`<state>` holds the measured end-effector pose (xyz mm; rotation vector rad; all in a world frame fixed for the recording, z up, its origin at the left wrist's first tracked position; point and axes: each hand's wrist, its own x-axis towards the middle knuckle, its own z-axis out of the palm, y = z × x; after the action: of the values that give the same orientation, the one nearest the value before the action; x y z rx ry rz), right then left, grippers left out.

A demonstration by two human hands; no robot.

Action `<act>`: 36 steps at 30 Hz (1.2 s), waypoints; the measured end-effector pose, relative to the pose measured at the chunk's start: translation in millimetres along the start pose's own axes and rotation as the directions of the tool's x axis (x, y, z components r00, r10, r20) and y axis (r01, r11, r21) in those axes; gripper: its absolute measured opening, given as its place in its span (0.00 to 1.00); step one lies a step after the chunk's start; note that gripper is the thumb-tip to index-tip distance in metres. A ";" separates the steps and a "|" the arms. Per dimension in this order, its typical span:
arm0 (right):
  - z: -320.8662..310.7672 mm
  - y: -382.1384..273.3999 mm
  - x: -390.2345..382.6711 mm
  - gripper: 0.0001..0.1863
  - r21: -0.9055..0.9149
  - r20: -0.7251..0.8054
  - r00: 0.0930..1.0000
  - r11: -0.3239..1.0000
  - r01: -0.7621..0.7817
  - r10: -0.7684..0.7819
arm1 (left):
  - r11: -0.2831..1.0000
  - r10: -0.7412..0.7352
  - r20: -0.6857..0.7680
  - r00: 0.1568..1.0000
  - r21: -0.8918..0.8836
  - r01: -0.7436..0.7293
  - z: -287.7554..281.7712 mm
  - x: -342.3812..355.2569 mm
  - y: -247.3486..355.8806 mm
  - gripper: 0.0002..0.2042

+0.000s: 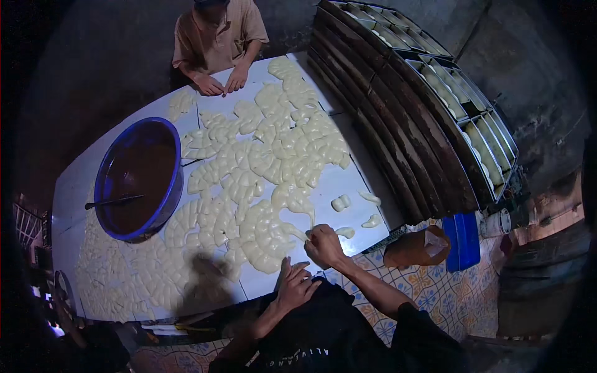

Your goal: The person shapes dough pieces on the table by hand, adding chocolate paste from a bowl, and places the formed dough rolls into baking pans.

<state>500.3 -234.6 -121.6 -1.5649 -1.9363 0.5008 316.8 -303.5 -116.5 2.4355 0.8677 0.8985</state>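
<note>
Pale, glossy dough pieces lie packed side by side over much of the white tabletop. At the table's near edge my right hand is closed in a fist around dough; two thin stretched strands run from it to the dough on its left and beyond. My left hand is beside it, lower and to the left, fingers stretched out and apart, holding nothing that I can see. Just right of my right fist lies a small dough scrap. Farther right are a short dough lump and other loose bits.
A blue-rimmed basin with brown contents and a dark stick stands on the table's left. Stacked dark trays, the top ones holding dough in metal compartments, line the right side. Across the table a person works with both hands. A brown sack and blue crate stand on patterned floor.
</note>
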 end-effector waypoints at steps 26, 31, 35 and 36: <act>-115.1 -23.6 -30.9 0.11 0.004 0.438 0.895 0.996 -0.091 0.080 | 0.981 -0.115 0.030 0.993 0.164 0.109 35.1 56.7 -31.6 0.21; -171.8 -32.6 -15.2 0.08 0.212 0.380 0.923 0.965 -0.156 0.066 | 0.983 -0.096 -0.038 0.995 0.155 0.100 43.2 54.3 -43.7 0.11; -229.6 -30.0 2.0 0.13 0.522 0.161 0.986 0.852 -0.044 -0.047 | 0.968 -0.203 -0.018 0.979 0.144 0.204 38.2 62.1 -41.5 0.07; -233.9 -26.4 3.2 0.20 0.775 -0.002 1.000 0.631 0.011 -0.016 | 0.975 -0.167 -0.073 0.983 0.136 0.176 44.0 54.6 -50.0 0.12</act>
<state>633.0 -255.2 71.7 -0.9548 -1.3955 1.1557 359.2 -237.2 -151.6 2.4153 1.1814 0.8783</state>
